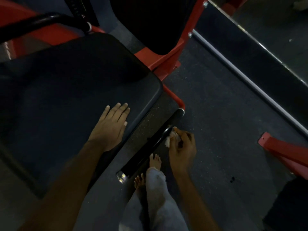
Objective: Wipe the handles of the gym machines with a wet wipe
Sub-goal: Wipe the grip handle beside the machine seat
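Note:
A black handle (146, 147) runs diagonally beside the machine's dark padded seat (66, 90), from a chrome end cap near my feet up to a red frame tube. My right hand (182, 147) grips a crumpled white wet wipe (170, 136) and presses it against the handle's upper half. With straight fingers, my left hand (110, 125) rests flat on the seat's right edge. A second black handle (41, 22) shows at the top left.
Red machine frame (168, 59) stands behind the seat, with a black back pad above it. A grey bar (250, 80) crosses the dark speckled floor at right. Another red frame foot (283, 150) lies at the right. My bare feet (155, 162) stand under the handle.

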The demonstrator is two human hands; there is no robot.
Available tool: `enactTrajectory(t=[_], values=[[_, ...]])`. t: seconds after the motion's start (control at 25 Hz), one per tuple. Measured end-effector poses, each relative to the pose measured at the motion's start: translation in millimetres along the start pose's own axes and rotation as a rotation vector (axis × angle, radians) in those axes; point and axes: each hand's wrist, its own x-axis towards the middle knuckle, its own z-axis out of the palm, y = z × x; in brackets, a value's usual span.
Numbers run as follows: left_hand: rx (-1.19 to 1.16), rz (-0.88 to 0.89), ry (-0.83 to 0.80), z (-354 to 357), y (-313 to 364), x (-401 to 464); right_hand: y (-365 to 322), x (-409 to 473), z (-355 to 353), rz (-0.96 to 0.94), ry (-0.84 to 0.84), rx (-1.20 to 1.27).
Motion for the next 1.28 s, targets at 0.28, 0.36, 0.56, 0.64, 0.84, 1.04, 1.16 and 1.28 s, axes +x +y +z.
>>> enactTrajectory(t=[0.28, 0.36, 0.56, 0.64, 0.84, 1.04, 1.16, 1.28], values=[[-0.026, 0.115, -0.003, -0.6, 2.3, 78.8, 15.0, 52.0, 10.8, -0.243, -0.182, -0.111], [-0.031, 0.13, -0.018, -0.4, 2.7, 90.9, 15.5, 65.9, 9.6, -0.241, -0.213, -0.118], [-0.021, 0.189, -0.021, -1.5, -0.8, 106.1, 18.6, 120.9, 23.8, -0.085, -0.3, -0.271], [-0.012, 0.177, -0.025, -0.7, -0.5, 104.6, 26.5, 142.9, 29.6, 0.021, -0.333, -0.239], [-0.009, 0.173, -0.027, 1.4, -3.2, 106.7, 43.4, 167.9, 41.4, 0.269, -0.316, -0.173], [-0.014, 0.18, -0.027, 2.3, -4.1, 106.8, 41.3, 165.9, 35.6, 0.191, -0.333, -0.349], [0.001, 0.179, -0.021, 1.9, -3.9, 107.0, 39.2, 131.9, 23.3, -0.039, -0.307, -0.362], [-0.011, 0.178, -0.023, 1.2, -3.2, 107.0, 25.3, 80.5, 12.6, -0.02, -0.192, -0.238]])
